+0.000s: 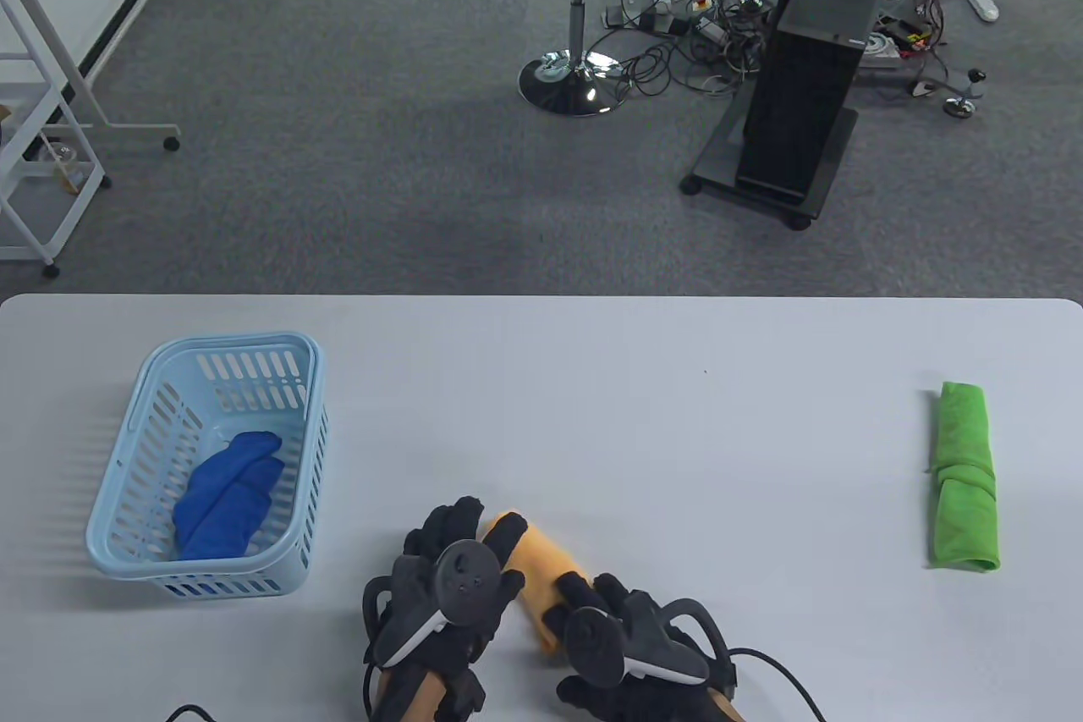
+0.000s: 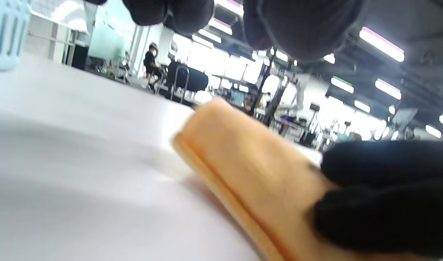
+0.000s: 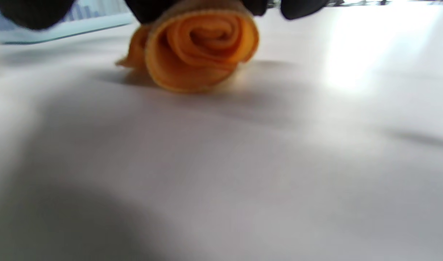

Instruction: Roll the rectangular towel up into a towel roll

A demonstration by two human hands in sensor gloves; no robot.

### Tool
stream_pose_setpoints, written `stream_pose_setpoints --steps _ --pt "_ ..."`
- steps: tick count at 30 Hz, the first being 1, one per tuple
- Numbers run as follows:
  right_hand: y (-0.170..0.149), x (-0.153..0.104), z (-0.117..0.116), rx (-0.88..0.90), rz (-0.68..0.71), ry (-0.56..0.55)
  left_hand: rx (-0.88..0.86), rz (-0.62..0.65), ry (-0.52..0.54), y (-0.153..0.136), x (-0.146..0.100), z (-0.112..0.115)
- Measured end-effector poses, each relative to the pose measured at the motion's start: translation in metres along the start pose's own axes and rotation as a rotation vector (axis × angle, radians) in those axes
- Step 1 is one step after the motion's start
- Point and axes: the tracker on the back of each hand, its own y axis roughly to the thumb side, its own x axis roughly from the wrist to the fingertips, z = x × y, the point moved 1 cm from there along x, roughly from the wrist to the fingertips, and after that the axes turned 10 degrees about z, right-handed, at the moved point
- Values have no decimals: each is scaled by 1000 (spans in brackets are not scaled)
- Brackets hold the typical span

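Note:
An orange towel roll (image 1: 541, 570) lies slanted on the white table (image 1: 677, 434) near the front edge. My left hand (image 1: 474, 527) is over its far end, fingers spread; in the left wrist view the fingertips (image 2: 301, 29) hang just above the roll (image 2: 243, 159), with a gap showing. My right hand (image 1: 584, 591) holds the near end, and its fingers (image 2: 384, 195) press on the cloth. The right wrist view shows the roll's spiral end (image 3: 203, 47) under my fingers (image 3: 152, 9).
A light blue basket (image 1: 135, 417) stands at the left with a blue towel (image 1: 228, 493) inside. A green towel roll (image 1: 964, 476) lies at the far right. Beyond the table's far edge is a carpeted floor with a chair.

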Motion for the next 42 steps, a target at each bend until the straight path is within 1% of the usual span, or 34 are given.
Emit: stream_pose_setpoints --steps 2,3,6,9,10,12,14,20,25,30,37,42 --pt "-18 2 4 -13 -107 -14 -12 -10 23 -3 -3 -6" --pt "-24 2 6 -22 -139 -16 -13 -9 30 -4 -4 -8" --pt "-56 3 13 -31 -260 -21 -21 32 96 -4 -6 -12" --pt "-97 2 22 -26 -416 13 -28 39 62 -3 -6 -9" --pt "-107 1 24 -22 -446 15 -26 41 52 -3 -5 -8" --pt "-139 -4 28 1 -542 22 -30 50 27 -2 -3 -5" --pt "-163 -10 28 25 -615 37 -33 43 9 -2 -1 -3" --pt "-219 -35 32 18 -784 73 -27 26 -36 -4 2 3" --pt "-249 -50 34 21 -872 107 -8 18 -56 -4 3 6" --pt "-269 -59 33 22 -936 114 0 6 -70 -5 4 7" --pt "-285 -70 31 39 -995 131 1 -1 -76 -6 3 6" --pt "-287 -71 29 83 -1017 112 -5 4 -78 -5 3 7"
